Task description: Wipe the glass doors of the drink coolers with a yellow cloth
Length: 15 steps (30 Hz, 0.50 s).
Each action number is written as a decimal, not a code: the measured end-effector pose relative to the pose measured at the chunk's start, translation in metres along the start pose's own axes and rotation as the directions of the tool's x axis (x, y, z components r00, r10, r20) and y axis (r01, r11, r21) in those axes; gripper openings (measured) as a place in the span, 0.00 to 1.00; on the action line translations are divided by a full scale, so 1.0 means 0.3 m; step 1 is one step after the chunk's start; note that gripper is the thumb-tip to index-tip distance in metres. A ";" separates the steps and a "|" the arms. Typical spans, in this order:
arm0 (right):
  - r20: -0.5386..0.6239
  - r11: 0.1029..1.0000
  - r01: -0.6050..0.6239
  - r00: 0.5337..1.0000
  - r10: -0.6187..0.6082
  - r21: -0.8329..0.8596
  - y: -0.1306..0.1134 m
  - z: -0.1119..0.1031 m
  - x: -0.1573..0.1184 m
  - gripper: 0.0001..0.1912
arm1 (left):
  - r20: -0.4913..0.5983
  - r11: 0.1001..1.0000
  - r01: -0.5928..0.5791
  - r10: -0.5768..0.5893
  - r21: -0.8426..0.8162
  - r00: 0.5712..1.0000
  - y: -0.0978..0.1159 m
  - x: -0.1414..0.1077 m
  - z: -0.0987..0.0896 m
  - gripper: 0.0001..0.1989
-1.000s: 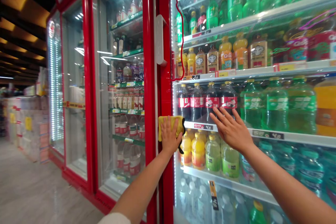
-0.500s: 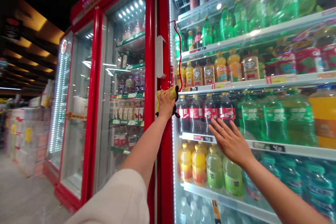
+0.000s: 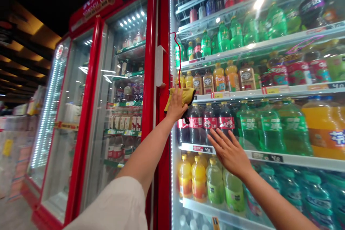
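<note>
My left hand (image 3: 176,107) presses a yellow cloth with a dark edge (image 3: 185,96) against the left side of the glass door, beside the red frame (image 3: 164,122). Its fingers lie over the cloth, just below and right of the white door handle (image 3: 160,66). To the right, my right hand (image 3: 229,151) is spread with its palm toward the glass, in front of the shelf of cola bottles (image 3: 195,122). It holds nothing; whether it touches the glass I cannot tell.
Behind the glass stand shelves of drinks, among them green bottles (image 3: 273,129) and orange juice bottles (image 3: 198,178). More red-framed coolers (image 3: 94,115) stand at the left, with stacked goods (image 3: 18,151) beyond them. Red marks show on the glass.
My left hand and the cloth have moved right, from the red frame onto the glass edge. The cloth now lies flatter and wider. The view has shifted slightly; my right hand stays spread.
</note>
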State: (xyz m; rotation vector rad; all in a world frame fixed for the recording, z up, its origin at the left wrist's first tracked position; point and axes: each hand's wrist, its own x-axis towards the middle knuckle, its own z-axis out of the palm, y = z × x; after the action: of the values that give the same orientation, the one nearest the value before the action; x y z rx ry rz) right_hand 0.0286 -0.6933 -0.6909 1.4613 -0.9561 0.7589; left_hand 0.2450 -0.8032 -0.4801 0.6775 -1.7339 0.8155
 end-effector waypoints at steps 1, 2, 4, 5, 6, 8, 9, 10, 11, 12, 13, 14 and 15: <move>-0.002 1.000 0.005 1.000 -0.005 -0.004 0.000 0.002 0.000 0.34 | -0.052 0.993 0.121 -0.120 0.005 0.991 -0.020 0.001 -0.015 0.34; -0.003 1.000 0.010 1.000 -0.011 -0.008 0.001 0.004 0.001 0.33 | -0.102 0.973 0.231 -0.229 0.007 0.968 -0.028 0.011 -0.024 0.32; -0.003 1.000 0.013 1.000 -0.013 -0.019 0.001 0.006 0.002 0.32 | -0.195 0.904 0.428 -0.422 -0.012 0.885 0.004 0.043 -0.020 0.27; -0.002 1.000 0.011 1.000 -0.011 -0.024 0.001 0.006 0.003 0.32 | -0.213 0.882 0.470 -0.464 -0.024 0.860 0.042 0.055 -0.007 0.26; 0.000 1.000 0.010 1.000 -0.010 -0.027 0.001 0.006 0.004 0.32 | -0.215 0.874 0.484 -0.480 -0.037 0.851 0.088 0.059 0.011 0.26; 0.002 0.999 0.014 1.000 -0.014 -0.029 0.002 0.004 0.004 0.31 | -0.169 0.939 0.344 -0.343 -0.025 0.924 0.178 0.034 0.050 0.29; 0.002 0.999 0.016 1.000 -0.016 -0.028 0.003 0.004 0.005 0.31 | -0.129 0.977 0.215 -0.214 -0.008 0.968 0.209 0.007 0.064 0.32; 0.001 0.999 0.017 1.000 -0.017 -0.028 0.003 0.003 0.005 0.30 | -0.082 0.997 0.075 -0.075 0.004 0.994 0.224 -0.024 0.072 0.34; 0.002 0.999 0.016 1.000 -0.016 -0.028 0.004 0.002 0.006 0.30 | -0.027 0.998 -0.059 0.059 0.006 0.998 0.223 -0.054 0.073 0.36; 0.003 1.000 0.013 1.000 -0.013 -0.029 0.004 0.001 0.007 0.30 | 0.034 0.986 -0.166 0.166 -0.003 0.986 0.208 -0.077 0.067 0.36; 0.005 0.999 0.010 1.000 -0.010 -0.030 0.004 0.000 0.009 0.30 | 0.089 0.972 -0.233 0.233 -0.017 0.968 0.183 -0.089 0.057 0.36; 0.008 0.999 0.008 1.000 -0.008 -0.032 0.003 -0.001 0.010 0.30 | 0.109 0.975 -0.222 0.224 -0.023 0.969 0.156 -0.087 0.044 0.35; 0.011 0.999 0.008 1.000 -0.008 -0.034 0.003 -0.002 0.012 0.30 | 0.086 0.991 -0.133 0.134 -0.017 0.987 0.133 -0.070 0.032 0.35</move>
State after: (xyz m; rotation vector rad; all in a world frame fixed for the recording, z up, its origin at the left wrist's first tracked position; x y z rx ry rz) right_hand 0.0295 -0.6933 -0.6873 1.4403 -0.9663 0.7265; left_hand 0.2148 -0.7856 -0.5102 0.6012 -1.8775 0.8785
